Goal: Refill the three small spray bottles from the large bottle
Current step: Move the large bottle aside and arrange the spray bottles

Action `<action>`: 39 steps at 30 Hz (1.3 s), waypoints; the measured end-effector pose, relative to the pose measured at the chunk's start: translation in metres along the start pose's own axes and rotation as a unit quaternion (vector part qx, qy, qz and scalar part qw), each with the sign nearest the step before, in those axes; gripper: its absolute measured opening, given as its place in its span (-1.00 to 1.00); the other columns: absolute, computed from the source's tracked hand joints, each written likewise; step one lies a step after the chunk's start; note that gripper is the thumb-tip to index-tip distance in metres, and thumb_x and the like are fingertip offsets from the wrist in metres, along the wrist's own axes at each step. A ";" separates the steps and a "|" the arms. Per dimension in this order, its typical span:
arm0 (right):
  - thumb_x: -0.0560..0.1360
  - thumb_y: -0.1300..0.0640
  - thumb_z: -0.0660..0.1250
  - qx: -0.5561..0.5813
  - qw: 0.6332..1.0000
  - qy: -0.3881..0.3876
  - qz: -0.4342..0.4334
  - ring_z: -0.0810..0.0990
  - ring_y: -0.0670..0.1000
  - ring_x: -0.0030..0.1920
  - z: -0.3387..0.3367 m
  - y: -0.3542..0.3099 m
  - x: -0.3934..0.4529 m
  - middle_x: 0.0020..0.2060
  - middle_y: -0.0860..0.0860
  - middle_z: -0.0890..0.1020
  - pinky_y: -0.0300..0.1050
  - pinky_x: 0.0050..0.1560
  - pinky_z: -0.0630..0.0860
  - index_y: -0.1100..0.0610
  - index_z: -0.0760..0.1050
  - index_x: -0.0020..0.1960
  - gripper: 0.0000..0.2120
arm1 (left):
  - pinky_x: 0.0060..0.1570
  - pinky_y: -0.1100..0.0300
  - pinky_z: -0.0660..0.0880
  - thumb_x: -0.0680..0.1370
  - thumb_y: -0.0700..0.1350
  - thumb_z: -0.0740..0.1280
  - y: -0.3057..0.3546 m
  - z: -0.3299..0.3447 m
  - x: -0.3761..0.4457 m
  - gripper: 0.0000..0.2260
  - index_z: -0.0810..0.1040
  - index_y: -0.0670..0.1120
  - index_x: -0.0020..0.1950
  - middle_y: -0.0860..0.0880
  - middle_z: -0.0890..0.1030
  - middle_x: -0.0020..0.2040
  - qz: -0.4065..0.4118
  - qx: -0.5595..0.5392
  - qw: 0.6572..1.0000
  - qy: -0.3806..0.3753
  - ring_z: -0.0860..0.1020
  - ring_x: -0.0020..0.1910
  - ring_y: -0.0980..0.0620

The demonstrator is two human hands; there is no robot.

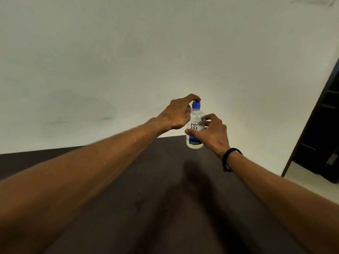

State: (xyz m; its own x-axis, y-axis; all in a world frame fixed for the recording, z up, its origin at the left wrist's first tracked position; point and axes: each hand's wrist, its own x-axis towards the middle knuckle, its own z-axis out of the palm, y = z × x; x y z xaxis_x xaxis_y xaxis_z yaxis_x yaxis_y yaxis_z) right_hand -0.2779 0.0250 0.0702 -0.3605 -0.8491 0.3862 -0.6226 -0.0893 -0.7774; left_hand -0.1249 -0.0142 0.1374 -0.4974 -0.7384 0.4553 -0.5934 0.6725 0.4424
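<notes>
While the dark tabletop (165, 198) runs out from you to the pale wall (128, 52), you hold the large bottle (196, 123) near its far edge, right of middle.

Largest first: the tabletop carries nothing else in view, and a dark shelf unit (322, 134) stands off its right side. None of the three small spray bottles shows. Your right hand (211, 136) wraps the bottle's labelled body, base at or just above the surface, I cannot tell which. Your left hand (179, 114) curls its fingers over the blue cap (196, 104), pinching it. A black band (230, 158) circles your right wrist. By my reading you are at the opening step: twist the cap off while the right hand keeps the body upright and steady, so nothing spills.
</notes>
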 end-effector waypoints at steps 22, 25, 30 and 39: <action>0.38 0.07 0.69 0.039 0.997 0.012 0.064 0.67 0.11 0.19 0.061 0.047 0.081 0.28 0.14 0.63 -0.10 0.10 0.59 0.22 0.48 0.39 -0.31 | 0.03 0.07 0.53 0.57 -0.21 0.39 -0.054 0.064 0.051 -0.21 0.08 0.16 0.69 -0.15 0.54 0.12 -0.090 -0.042 0.992 -0.083 0.56 0.02 -0.15; 0.39 0.09 0.69 0.043 0.996 0.008 0.072 0.65 0.13 0.24 0.064 0.045 0.084 0.30 0.13 0.61 -0.08 0.14 0.59 0.21 0.46 0.42 -0.30 | -0.05 0.08 0.51 0.55 -0.20 0.43 -0.058 0.065 0.057 -0.21 0.12 0.15 0.66 -0.15 0.54 0.06 -0.099 -0.043 0.991 -0.076 0.60 0.00 -0.17; 0.44 0.12 0.64 0.040 0.996 -0.004 0.075 0.63 0.07 0.14 0.072 0.040 0.090 0.27 0.12 0.61 -0.18 0.03 0.52 0.22 0.46 0.41 -0.36 | -0.04 0.07 0.57 0.56 -0.17 0.46 -0.064 0.063 0.060 -0.13 0.02 0.20 0.69 -0.19 0.57 0.16 -0.116 -0.016 0.989 -0.084 0.63 0.06 -0.20; 0.44 0.13 0.64 0.002 0.992 -0.042 0.117 0.61 0.20 0.31 0.072 0.022 0.077 0.31 0.17 0.59 -0.03 0.14 0.55 0.22 0.37 0.42 -0.32 | -0.05 0.07 0.53 0.56 -0.14 0.46 -0.051 0.044 0.033 -0.09 -0.07 0.22 0.70 -0.18 0.60 0.22 -0.129 0.020 0.987 -0.095 0.60 0.00 -0.14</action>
State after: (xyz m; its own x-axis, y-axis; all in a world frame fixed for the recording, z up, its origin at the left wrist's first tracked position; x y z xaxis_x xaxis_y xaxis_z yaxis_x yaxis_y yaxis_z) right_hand -0.2691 -0.0799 0.0470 -0.4353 -0.8872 0.1532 -0.5261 0.1125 -0.8429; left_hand -0.1384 -0.0754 0.0961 -0.4343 -0.8832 0.1770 -0.7382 0.4616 0.4918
